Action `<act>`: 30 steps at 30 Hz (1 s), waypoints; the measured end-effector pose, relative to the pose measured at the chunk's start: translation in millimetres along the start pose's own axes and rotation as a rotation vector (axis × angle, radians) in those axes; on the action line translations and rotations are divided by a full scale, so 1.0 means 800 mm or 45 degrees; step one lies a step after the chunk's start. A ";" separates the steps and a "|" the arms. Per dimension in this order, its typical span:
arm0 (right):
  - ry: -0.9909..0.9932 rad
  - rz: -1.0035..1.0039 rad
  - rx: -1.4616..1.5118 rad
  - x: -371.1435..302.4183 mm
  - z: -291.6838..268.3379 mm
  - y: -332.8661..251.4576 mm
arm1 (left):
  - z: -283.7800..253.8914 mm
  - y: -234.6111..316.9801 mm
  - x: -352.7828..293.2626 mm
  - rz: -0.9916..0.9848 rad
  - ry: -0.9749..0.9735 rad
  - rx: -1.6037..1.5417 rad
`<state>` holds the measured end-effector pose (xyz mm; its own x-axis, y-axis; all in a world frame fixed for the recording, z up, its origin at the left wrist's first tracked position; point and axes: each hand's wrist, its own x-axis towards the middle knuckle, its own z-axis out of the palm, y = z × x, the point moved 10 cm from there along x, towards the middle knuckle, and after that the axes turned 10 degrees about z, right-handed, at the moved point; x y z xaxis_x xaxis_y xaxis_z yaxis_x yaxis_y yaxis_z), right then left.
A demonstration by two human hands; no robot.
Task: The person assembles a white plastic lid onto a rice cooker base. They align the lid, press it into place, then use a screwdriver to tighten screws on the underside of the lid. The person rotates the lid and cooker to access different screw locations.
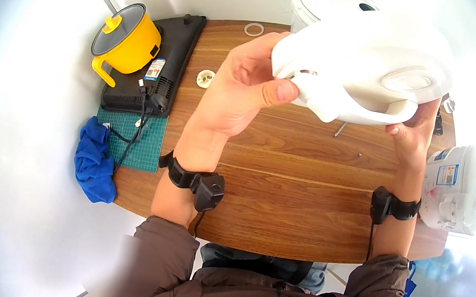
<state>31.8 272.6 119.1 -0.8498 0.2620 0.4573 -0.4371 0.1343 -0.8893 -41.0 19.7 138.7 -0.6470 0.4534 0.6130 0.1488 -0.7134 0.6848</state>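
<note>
Up over the far part of the table I hold a rounded white plastic appliance shell (pixel 365 63) with a curved handle. It is tilted, and a round recessed area shows on its right part. My left hand (pixel 242 83) is closed on its left end, the thumb pressed by a small metal piece and the other fingers behind. At the right end my right hand (pixel 414 131) grips near the handle's foot, thumb in front and most fingers hidden. Below the shell, a thin metal rod (pixel 340 129) and a tiny screw-like piece (pixel 360 154) lie on the wooden table (pixel 282 187).
A white round container (pixel 302 18) stands behind the shell. To the right is a white appliance (pixel 454 191). At left, a yellow pot (pixel 132 46) rests on a black flat device (pixel 167 61), near a green mat (pixel 145 155), blue cloth (pixel 96 162), small dish (pixel 205 78) and pale ring (pixel 253 29).
</note>
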 end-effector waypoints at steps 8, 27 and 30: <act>0.004 0.067 -0.134 0.001 -0.013 -0.001 | 0.011 -0.013 -0.004 -0.004 0.077 -0.069; -0.006 -0.006 -0.113 -0.001 -0.032 0.001 | 0.034 0.007 -0.005 -0.055 0.010 0.194; 0.000 0.000 -0.145 -0.002 -0.035 0.002 | 0.033 0.006 -0.007 -0.042 0.020 0.201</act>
<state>40.9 298.9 116.9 -0.8498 0.2624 0.4571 -0.4007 0.2420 -0.8837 -16.6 27.8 149.0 -0.6648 0.4658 0.5840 0.2425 -0.6049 0.7585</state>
